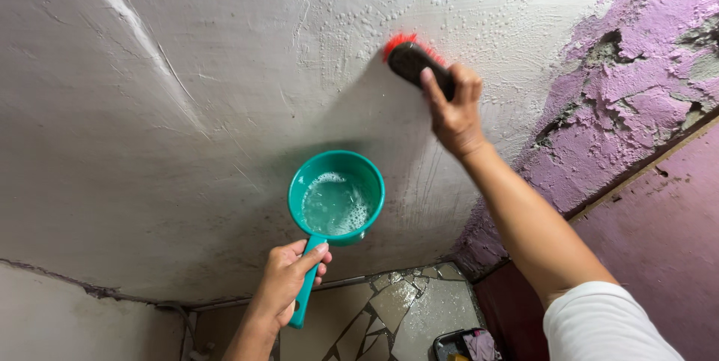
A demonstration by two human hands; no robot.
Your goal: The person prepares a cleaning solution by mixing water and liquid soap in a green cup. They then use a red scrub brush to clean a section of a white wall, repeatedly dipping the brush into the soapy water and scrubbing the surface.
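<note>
Brush point(410, 59) in right hand point(453, 110) — against wall point(225, 106)

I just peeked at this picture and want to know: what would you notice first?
First, the right hand high up, pressing a dark brush with bright red bristles against the pale wall. Next, the teal dipper in the middle, holding foamy water, gripped by its handle in the left hand. To the right, a purple wall is cracked and flaking.
</note>
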